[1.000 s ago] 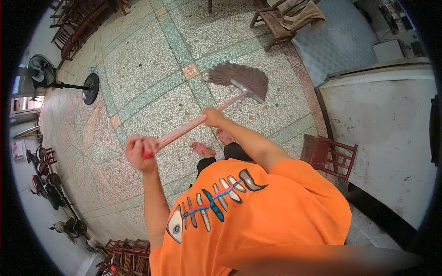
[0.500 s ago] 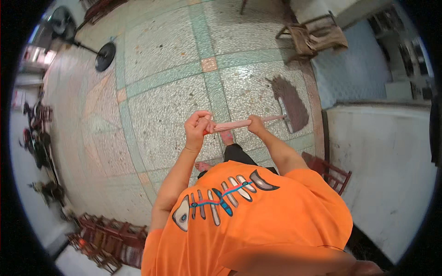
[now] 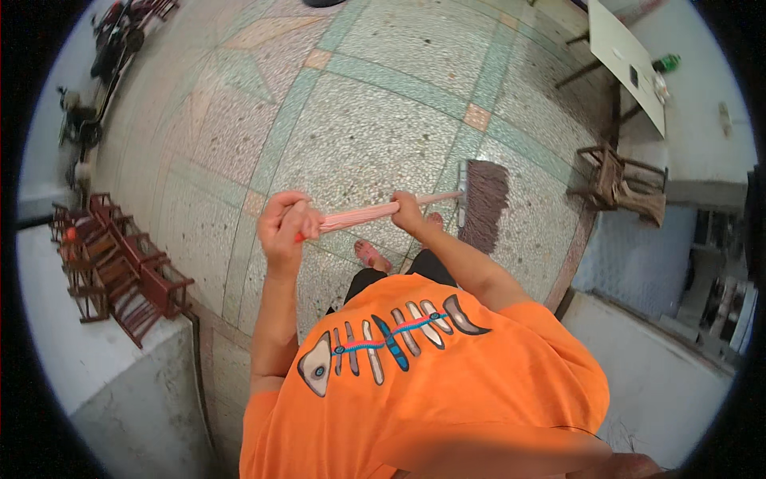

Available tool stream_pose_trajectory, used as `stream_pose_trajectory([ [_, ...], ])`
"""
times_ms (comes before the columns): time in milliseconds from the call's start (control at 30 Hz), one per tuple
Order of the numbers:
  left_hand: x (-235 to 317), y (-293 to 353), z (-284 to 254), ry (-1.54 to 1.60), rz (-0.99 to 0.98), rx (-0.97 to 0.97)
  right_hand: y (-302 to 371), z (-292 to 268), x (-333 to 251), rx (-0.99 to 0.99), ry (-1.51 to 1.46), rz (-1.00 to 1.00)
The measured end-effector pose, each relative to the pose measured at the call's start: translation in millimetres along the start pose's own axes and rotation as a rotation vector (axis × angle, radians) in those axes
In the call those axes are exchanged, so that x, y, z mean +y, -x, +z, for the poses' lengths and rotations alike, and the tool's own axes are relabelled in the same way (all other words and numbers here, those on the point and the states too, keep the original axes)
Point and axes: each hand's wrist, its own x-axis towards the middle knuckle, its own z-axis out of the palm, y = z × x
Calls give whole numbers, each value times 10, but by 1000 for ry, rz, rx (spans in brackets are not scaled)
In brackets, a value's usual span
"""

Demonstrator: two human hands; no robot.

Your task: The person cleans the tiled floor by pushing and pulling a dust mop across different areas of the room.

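A mop [image 3: 487, 206] with a wide brown-grey string head lies flat on the pebbled floor, to the right of my feet. Its pink handle slants up to the left across my front. My left hand [image 3: 286, 227] is closed round the handle's upper end, where a bit of red shows below the fingers. Farther down the shaft, my right hand [image 3: 408, 212] grips it, closer to the mop head. Both arms are bent in front of my orange shirt.
A wooden chair [image 3: 626, 188] with a cloth on it stands at right, near a white table [image 3: 626, 60] holding a green bottle [image 3: 665, 63]. Dark red wooden chairs [image 3: 132, 267] are at left. Motorbikes [image 3: 120, 40] stand far left. A low white wall [image 3: 646, 367] is lower right.
My view and body have turned right, so the white table has come into view and the fan has mostly left it. Both hands keep hold of the mop, whose head has swung along the floor.
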Motion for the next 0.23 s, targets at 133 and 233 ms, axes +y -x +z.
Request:
stream_pose_trajectory([
  [133,249,592,-847,-32,154,215,-99,687,-767,-254,-37,-183],
  [233,370,1083,-1319,-159,298,311,-164,1224,-1255,-455,5,-312],
])
